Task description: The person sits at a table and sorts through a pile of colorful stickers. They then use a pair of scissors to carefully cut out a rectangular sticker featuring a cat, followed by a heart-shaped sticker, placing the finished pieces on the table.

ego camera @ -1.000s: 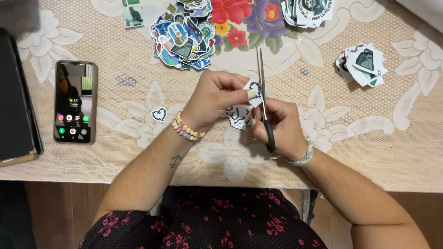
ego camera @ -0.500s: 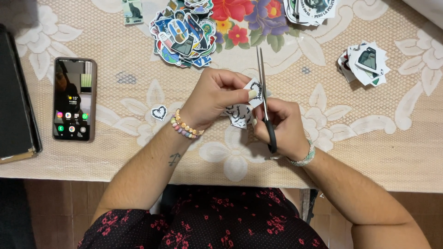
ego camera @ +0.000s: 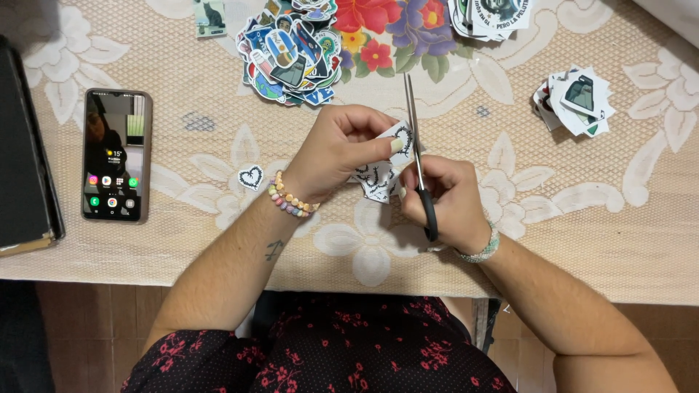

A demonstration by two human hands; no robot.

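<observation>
Seen from above, a person's left hand (ego camera: 341, 149) pinches a small paper cutout (ego camera: 384, 169) over a lace tablecloth (ego camera: 582, 218). The right hand (ego camera: 444, 200) is closed around the handle of scissors (ego camera: 416, 156), blades pointing away beside the paper. A phone (ego camera: 115, 154) lies far left; a pile of stickers (ego camera: 291, 47) sits beyond the hands.

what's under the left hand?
Under the left hand, a white paper sheet with black drawings sticks out, cut by scissors in the right hand. Below lies the lace tablecloth. The sheet's covered part can't be seen.
</observation>
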